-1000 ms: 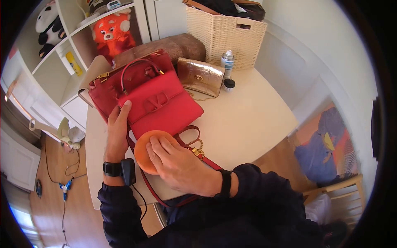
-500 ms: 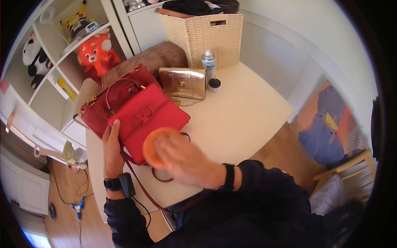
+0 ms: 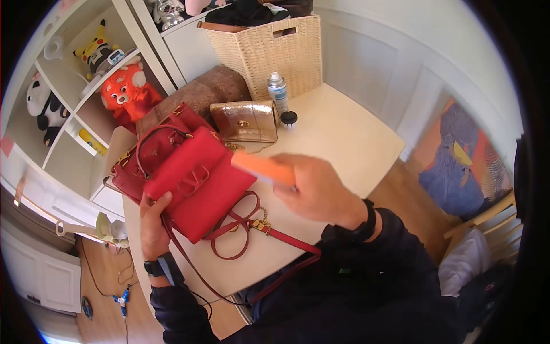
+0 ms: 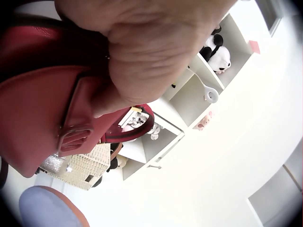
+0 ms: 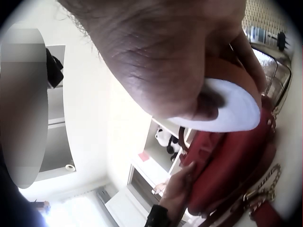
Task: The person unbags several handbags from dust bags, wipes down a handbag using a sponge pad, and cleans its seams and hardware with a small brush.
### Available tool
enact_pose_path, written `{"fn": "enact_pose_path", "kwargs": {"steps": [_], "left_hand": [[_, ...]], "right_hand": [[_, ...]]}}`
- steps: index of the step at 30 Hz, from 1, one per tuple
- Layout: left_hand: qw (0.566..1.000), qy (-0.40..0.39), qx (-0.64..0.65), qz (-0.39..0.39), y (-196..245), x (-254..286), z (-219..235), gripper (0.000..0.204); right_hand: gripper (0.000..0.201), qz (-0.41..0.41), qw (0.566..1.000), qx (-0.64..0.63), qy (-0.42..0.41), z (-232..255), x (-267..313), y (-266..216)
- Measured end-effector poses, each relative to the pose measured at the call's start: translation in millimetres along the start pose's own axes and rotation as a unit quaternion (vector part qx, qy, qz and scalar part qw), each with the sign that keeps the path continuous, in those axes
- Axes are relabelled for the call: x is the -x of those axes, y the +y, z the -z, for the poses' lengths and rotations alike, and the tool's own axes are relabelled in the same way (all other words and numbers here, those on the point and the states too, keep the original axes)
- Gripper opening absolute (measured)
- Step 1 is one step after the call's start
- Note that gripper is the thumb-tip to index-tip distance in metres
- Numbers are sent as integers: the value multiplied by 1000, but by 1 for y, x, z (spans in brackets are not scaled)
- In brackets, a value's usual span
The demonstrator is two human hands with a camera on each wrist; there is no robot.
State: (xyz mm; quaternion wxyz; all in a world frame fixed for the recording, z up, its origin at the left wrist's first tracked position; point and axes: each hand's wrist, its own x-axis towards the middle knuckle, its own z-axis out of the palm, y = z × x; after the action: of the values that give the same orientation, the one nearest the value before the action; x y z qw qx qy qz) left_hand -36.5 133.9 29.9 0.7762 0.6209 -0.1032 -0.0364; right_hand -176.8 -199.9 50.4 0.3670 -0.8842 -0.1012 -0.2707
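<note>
The red handbag [image 3: 197, 180] with a V-shaped clasp leans against a darker red bag [image 3: 129, 175] on the table. My left hand [image 3: 153, 226] grips its lower left side, thumb on the front. Off the bag's right edge, my right hand [image 3: 321, 186] holds a round orange pad [image 3: 263, 168], blurred and seen edge-on. In the right wrist view the thumb lies on the pad's pale face [image 5: 236, 106]. A red strap [image 3: 289, 239] with a gold chain trails over the table's front edge.
Behind the bags are a gold purse [image 3: 245, 121], a brown rolled bag [image 3: 217, 89], a spray can [image 3: 278, 92], a small black-topped item [image 3: 289, 119] and a wicker basket [image 3: 281, 54]. Shelves with plush toys stand at the left, a chair [image 3: 487, 221] at the lower right.
My right hand has lifted the orange pad off the bag's front and moved right, turning the pad edge-on. The left hand still holds the bag; the head view has shifted.
</note>
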Motion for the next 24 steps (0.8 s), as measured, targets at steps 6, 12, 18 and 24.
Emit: {"fn": "enact_pose_path", "kwargs": {"steps": [6,12,18,24], "left_hand": [[997,-50,24,-46,11,9,5,76],[998,-30,28,-43,3,8,11,77],[997,-31,49,-49,-4,4,16,71],[995,-40,69,-55,-4,5,13,73]], "right_hand": [[39,-104,989,-108,-10,3,-17,10],[37,-112,965,-238,-20,-19,-18,8],[42,-67,970,-228,53,-36,-21,14],[40,-145,972,-183,29,-51,-19,25]]}}
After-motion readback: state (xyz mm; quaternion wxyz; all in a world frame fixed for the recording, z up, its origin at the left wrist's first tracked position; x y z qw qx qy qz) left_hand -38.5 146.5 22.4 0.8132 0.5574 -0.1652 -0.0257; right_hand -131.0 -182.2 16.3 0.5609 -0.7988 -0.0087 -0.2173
